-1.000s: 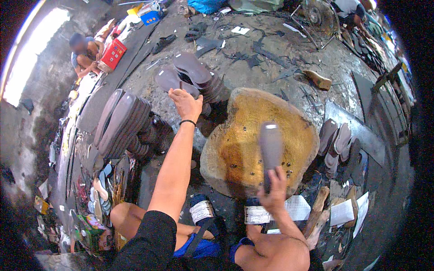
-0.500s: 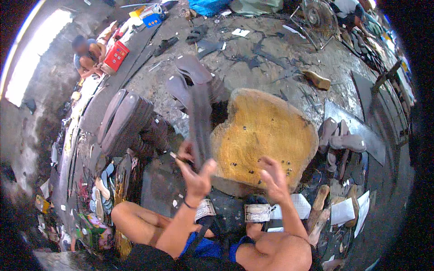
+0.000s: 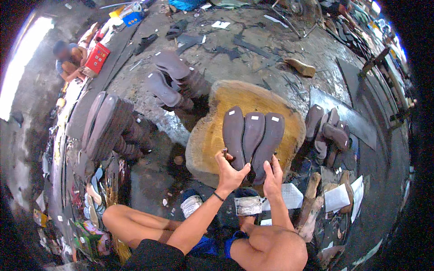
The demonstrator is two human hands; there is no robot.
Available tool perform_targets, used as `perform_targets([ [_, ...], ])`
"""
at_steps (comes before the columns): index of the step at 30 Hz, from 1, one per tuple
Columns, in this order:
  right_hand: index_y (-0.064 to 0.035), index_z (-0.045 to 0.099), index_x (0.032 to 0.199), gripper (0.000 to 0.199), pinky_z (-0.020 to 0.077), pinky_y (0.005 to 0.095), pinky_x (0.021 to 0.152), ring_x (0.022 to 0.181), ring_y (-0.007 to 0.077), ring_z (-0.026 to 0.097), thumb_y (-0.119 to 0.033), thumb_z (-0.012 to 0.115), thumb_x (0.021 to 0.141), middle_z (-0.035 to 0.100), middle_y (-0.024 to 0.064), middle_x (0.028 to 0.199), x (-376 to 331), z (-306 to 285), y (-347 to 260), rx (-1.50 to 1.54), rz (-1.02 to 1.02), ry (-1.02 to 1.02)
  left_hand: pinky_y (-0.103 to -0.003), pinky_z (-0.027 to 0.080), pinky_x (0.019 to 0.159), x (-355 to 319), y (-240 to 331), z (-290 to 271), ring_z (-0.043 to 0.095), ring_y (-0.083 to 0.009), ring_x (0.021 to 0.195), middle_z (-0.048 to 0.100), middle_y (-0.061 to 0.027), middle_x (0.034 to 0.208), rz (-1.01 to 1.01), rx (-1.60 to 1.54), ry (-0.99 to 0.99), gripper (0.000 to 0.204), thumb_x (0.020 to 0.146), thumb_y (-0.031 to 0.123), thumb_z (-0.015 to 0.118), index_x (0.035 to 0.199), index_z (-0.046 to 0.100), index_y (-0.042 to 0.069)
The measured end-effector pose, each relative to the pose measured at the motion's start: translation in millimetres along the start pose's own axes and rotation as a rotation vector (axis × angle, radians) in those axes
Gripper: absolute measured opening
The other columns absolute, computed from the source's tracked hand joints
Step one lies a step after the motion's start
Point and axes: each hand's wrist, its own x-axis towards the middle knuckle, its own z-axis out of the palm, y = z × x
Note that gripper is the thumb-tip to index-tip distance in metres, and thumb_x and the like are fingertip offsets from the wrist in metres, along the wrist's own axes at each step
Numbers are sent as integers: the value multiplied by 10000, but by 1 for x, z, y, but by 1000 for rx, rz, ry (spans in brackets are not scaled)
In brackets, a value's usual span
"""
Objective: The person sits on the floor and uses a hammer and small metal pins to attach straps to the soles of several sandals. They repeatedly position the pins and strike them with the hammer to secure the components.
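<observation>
Three dark brown shoe soles (image 3: pixel 253 131) lie side by side on a yellow-topped wooden block (image 3: pixel 203 140), each with a small white label near its far end. My left hand (image 3: pixel 231 174) grips the near end of the left sole, thumb lying across it. A short dark stick-like piece (image 3: pixel 225 152) shows at its curled fingers; its kind is unclear. At the near end of the right sole, my right hand (image 3: pixel 273 178) closes on the outer edge, thumb pointing up. Whether the three soles are joined cannot be made out.
Stacks of soles stand left of the block (image 3: pixel 97 126) and beyond it (image 3: pixel 167 86). More soles (image 3: pixel 334 128) lie on the right. A wooden shoe last (image 3: pixel 300 67) rests on the floor. Scraps litter the far floor. Another person (image 3: pixel 70 58) crouches far left beside a red box (image 3: pixel 96 60).
The dark soles, blurred and raised left of the block before, now lie on top of it. My right hand, earlier spread above the block, has closed on them. The view has shifted slightly.
</observation>
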Motion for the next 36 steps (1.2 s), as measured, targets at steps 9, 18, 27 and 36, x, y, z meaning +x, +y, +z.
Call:
perform_targets([
  [9,29,369,1446,656,357,462,1061,1225,376,484,-188,646,892,495,245,1338,0,-50,24,-997,-286,215,-435,398,934,-18,-33,-34,463,-346,1069,407,-214,1228,53,359,-56,632,709,205,804,1128,403,-46],
  [18,31,301,1467,884,317,516,1049,1192,426,399,-218,736,739,413,273,1314,-20,-35,38,-1180,-339,415,-488,356,978,-23,-53,-46,450,-381,1113,406,-210,1232,29,544,-141,590,730,249,783,1097,432,-49],
  [27,24,273,1483,920,306,558,1044,1191,447,394,-274,745,750,389,284,1354,-2,-26,27,-1232,-335,225,-479,358,967,-22,-52,-18,455,-345,1057,436,-186,1162,141,512,-104,644,760,328,803,1135,425,-34],
  [36,-1,428,1400,655,332,508,1037,1213,421,408,-302,675,874,465,214,1333,-27,-14,-3,-1269,-354,220,-349,519,839,-18,-14,-54,639,-199,949,641,-107,1059,-406,-252,-303,282,940,53,595,1209,535,-3],
])
